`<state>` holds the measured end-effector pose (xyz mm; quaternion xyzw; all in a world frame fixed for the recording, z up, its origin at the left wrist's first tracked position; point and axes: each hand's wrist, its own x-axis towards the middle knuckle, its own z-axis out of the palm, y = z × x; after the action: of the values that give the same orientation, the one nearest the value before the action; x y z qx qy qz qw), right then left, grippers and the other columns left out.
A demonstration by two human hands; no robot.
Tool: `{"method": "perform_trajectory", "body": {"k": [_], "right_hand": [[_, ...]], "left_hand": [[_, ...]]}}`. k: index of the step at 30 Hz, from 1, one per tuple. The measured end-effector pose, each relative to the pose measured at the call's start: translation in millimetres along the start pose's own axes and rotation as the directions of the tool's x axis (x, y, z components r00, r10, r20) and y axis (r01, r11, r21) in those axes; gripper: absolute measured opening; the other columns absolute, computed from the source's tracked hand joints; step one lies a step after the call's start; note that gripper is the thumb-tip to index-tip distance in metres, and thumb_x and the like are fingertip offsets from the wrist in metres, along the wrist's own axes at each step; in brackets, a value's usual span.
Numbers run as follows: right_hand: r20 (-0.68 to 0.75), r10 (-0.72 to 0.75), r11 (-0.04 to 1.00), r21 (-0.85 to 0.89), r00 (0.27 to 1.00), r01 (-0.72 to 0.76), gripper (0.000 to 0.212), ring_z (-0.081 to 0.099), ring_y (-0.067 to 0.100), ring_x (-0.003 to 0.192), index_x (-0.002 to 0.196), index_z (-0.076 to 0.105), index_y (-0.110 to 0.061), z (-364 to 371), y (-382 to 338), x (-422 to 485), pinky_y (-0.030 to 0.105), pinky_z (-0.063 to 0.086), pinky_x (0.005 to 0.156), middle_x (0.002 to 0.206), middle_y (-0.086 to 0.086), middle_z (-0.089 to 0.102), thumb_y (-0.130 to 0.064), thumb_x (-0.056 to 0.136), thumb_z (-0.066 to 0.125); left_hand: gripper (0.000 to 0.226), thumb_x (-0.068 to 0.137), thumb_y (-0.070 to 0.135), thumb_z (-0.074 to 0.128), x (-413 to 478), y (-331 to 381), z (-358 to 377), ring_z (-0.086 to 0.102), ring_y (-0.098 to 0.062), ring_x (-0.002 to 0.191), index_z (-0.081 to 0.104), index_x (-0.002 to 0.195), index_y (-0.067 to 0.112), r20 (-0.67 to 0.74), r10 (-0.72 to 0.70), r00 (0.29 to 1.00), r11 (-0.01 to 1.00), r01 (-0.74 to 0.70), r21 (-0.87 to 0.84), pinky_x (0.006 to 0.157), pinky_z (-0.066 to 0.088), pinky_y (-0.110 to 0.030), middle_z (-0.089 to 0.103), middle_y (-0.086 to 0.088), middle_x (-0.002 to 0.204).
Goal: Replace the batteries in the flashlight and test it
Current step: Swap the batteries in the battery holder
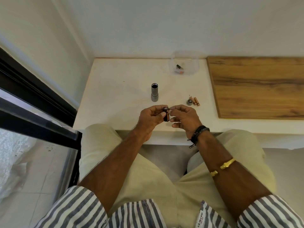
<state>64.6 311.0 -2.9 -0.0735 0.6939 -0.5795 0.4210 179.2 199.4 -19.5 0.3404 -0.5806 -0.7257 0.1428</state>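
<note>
Left hand (148, 120) grips battery holder (166, 115); right hand (186, 118) pinches its top; tag (201, 218) "U.S. Polo".

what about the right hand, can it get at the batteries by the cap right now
Probably yes: the batteries lie on the table just past the right hand, nothing between. It pinches the holder in the left hand, so it must let go first.

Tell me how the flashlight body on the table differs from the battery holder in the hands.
The flashlight body is grey; the battery holder is black with a copper cell showing. The flashlight body stands untouched on the table, open end up; the battery holder is gripped by the left hand, the right hand pinching its top. Both are roughly upright.
</note>
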Motion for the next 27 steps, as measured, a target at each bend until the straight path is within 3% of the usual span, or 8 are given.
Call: {"method": "perform_trajectory", "body": {"k": [12, 18, 27], "right_hand": [[0.119, 0.079, 0.972, 0.209, 0.99, -0.103, 0.01, 0.069, 0.024, 0.074, 0.101, 0.068, -0.011, 1, -3, -5, 0.034, 0.063, 0.067, 0.091, 0.012, 0.07, -0.005, 0.093, 0.066], [0.14, 0.116, 0.966, 0.216, 0.983, -0.145, 0.012, 0.068, 0.021, 0.07, 0.092, 0.066, -0.012, -1, -4, -4, 0.034, 0.062, 0.068, 0.095, 0.014, 0.06, -0.002, 0.092, 0.06], [0.122, 0.206, 0.938, 0.257, 0.971, -0.231, 0.014, 0.066, 0.025, 0.071, 0.089, 0.062, -0.011, -5, -6, -3, 0.039, 0.063, 0.074, 0.093, 0.014, 0.055, 0.0, 0.088, 0.053]], "left_hand": [[0.032, 0.089, -0.001, 0.067, -3, 3, 0, 0.073, -0.02, 0.096, 0.067, 0.12, 0.004, 0.013, 0.104, 0.995, 0.992, -0.105, 0.067, 0.087, 0.058, -0.029, 0.074, -0.01, 0.107], [0.029, 0.088, -0.001, 0.068, -4, 3, 5, 0.072, -0.018, 0.096, 0.069, 0.117, 0.005, 0.0, 0.183, 0.983, 0.969, -0.181, 0.166, 0.088, 0.058, -0.029, 0.074, -0.008, 0.107], [0.027, 0.089, 0.001, 0.068, -4, -1, 12, 0.072, -0.02, 0.098, 0.07, 0.116, 0.006, -0.01, 0.197, 0.98, 0.949, -0.188, 0.253, 0.095, 0.056, -0.042, 0.074, -0.008, 0.108]]}}
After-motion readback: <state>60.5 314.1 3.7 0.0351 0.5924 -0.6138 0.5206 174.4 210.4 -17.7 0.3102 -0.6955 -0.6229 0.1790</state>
